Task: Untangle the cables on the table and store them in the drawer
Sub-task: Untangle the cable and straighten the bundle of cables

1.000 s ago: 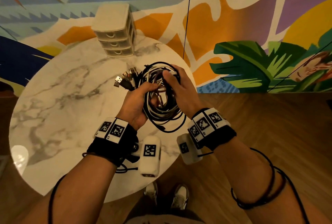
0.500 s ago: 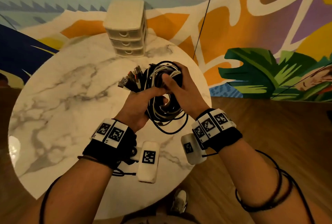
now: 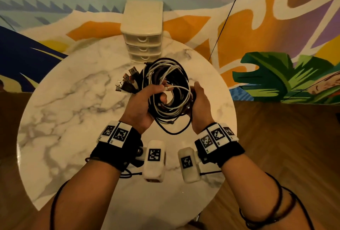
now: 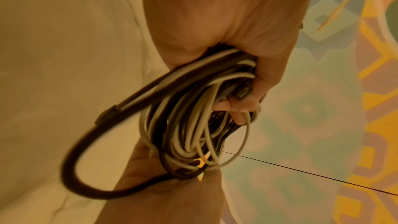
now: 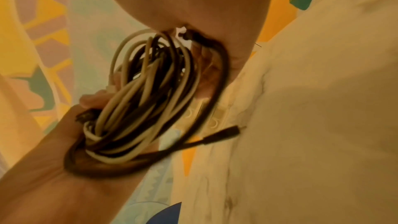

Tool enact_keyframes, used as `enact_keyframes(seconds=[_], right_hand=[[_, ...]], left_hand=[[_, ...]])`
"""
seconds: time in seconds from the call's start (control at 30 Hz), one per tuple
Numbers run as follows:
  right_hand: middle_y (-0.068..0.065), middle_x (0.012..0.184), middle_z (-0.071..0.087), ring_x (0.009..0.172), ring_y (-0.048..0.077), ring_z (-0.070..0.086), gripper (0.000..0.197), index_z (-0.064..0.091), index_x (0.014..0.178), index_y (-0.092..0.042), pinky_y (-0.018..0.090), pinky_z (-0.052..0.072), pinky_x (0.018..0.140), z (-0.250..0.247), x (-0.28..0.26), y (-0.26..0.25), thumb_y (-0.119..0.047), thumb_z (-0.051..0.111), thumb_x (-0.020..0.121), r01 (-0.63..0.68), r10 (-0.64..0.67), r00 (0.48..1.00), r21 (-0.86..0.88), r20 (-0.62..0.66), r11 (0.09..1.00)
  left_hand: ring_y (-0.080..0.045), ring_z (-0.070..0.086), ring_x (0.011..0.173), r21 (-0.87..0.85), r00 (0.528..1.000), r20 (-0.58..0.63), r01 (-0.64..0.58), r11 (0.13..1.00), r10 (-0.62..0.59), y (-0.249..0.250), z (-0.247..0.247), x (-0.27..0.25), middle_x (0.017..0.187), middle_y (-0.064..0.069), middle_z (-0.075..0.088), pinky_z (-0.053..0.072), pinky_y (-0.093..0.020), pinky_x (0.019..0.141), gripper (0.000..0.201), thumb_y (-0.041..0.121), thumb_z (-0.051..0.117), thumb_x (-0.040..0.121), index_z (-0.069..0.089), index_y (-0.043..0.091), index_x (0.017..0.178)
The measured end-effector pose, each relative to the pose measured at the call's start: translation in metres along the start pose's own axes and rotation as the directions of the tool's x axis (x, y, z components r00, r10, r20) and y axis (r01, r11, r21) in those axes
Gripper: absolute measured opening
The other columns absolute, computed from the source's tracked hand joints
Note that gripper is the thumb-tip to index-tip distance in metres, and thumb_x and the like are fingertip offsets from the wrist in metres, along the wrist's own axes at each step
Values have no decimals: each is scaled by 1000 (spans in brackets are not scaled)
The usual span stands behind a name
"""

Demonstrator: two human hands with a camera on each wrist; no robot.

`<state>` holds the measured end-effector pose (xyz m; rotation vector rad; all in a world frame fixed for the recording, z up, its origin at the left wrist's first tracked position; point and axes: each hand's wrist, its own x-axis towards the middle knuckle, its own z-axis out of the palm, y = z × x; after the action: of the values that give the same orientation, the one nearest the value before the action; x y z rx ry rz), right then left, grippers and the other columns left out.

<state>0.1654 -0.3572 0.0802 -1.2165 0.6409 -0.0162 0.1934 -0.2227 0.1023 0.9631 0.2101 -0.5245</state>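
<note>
A coiled bundle of black and white cables (image 3: 168,89) hangs above the marble table (image 3: 70,111), held between both hands. My left hand (image 3: 145,100) grips its left side, fingers curled through the loop (image 4: 243,108). Several USB plugs (image 3: 127,82) stick out to the left of that hand. My right hand (image 3: 200,99) holds the coil's right side; the wrist view shows its fingers curled round the strands (image 5: 206,77). A black plug end (image 5: 228,131) dangles free. The small white drawer unit (image 3: 142,30) stands at the table's far edge, its three drawers closed.
The round table (image 3: 55,156) ends near my body and at the right, where wooden floor (image 3: 285,146) shows. A painted wall (image 3: 257,27) rises behind the drawer unit. A thin black line (image 3: 226,17) runs down the wall.
The right hand has slid from the top of the coil to its right side, opening the loop wider. The bundle has risen slightly toward the drawer unit.
</note>
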Motion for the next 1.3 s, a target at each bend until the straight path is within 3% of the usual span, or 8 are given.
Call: enact_keyframes(seconds=[0.27, 0.43, 0.57, 0.63, 0.77, 0.87, 1.03, 1.3], right_hand=[[0, 54, 34, 43, 11, 31, 28, 50, 83, -13, 22, 33, 41, -3, 13, 5, -26, 35, 102, 133, -123, 973, 42, -196, 990], [-2, 58, 42, 48, 10, 36, 27, 57, 101, -8, 24, 37, 47, -3, 12, 8, -20, 33, 99, -99, 149, 980, 329, -129, 939], [1, 65, 49, 49, 10, 44, 21, 57, 102, -7, 25, 46, 50, 2, -3, 30, -11, 37, 97, -227, 255, 964, 274, -71, 935], [1, 65, 48, 47, 8, 40, 20, 60, 102, -7, 21, 42, 45, 3, -4, 35, -9, 41, 98, -152, 177, 976, 187, -125, 970], [1, 69, 57, 47, 6, 42, 19, 66, 108, -13, 20, 39, 45, 5, -2, 22, -9, 51, 96, 281, -299, 923, -106, -241, 954], [0, 78, 58, 64, 3, 49, 21, 68, 106, -19, 15, 40, 60, 2, -3, 2, -7, 57, 92, 545, -576, 817, -286, -30, 788], [-10, 71, 44, 64, 2, 44, 27, 74, 101, -16, 10, 33, 60, -5, 8, -16, -1, 60, 85, 655, -603, 738, -535, 302, 534], [-6, 76, 50, 63, 2, 46, 20, 77, 93, -15, 9, 35, 59, -5, 22, -37, -4, 67, 79, 609, -433, 790, -633, 433, 478]], left_hand=[[-8, 48, 50, -27, 1000, 7, -26, 999, 26, 4, -19, 6, 67, 0, 64, 44, -19, 54, 16, 4, 46, 88, 61, 9, 84], [-7, 49, 51, -95, 999, -1, -41, 995, 41, 3, -23, 5, 74, -3, 62, 44, -18, 57, 21, 5, 48, 88, 65, 12, 79], [-7, 49, 52, -118, 997, -11, -71, 990, 70, 6, -21, 9, 80, -4, 59, 45, -18, 57, 15, 4, 47, 90, 60, 11, 85], [-7, 49, 52, -108, 998, 2, -58, 992, 59, 5, -21, 8, 77, -3, 61, 45, -18, 57, 16, 4, 46, 90, 60, 10, 85], [-7, 49, 51, -119, 1000, -16, -15, 993, 13, -4, -21, 2, 76, -3, 62, 45, -18, 56, 15, 4, 47, 90, 60, 10, 84], [-7, 49, 51, -144, 998, -53, 13, 990, -21, -7, -21, 2, 75, -2, 61, 44, -17, 57, 13, 3, 49, 88, 60, 9, 86], [-7, 49, 53, -102, 999, -47, 1, 995, -6, -9, -16, -1, 67, 2, 61, 45, -18, 59, 13, 5, 51, 88, 60, 6, 97], [-8, 51, 51, -134, 994, -106, -45, 990, 31, -2, -10, -3, 68, -2, 61, 48, -17, 55, 16, 1, 48, 88, 63, 6, 84]])
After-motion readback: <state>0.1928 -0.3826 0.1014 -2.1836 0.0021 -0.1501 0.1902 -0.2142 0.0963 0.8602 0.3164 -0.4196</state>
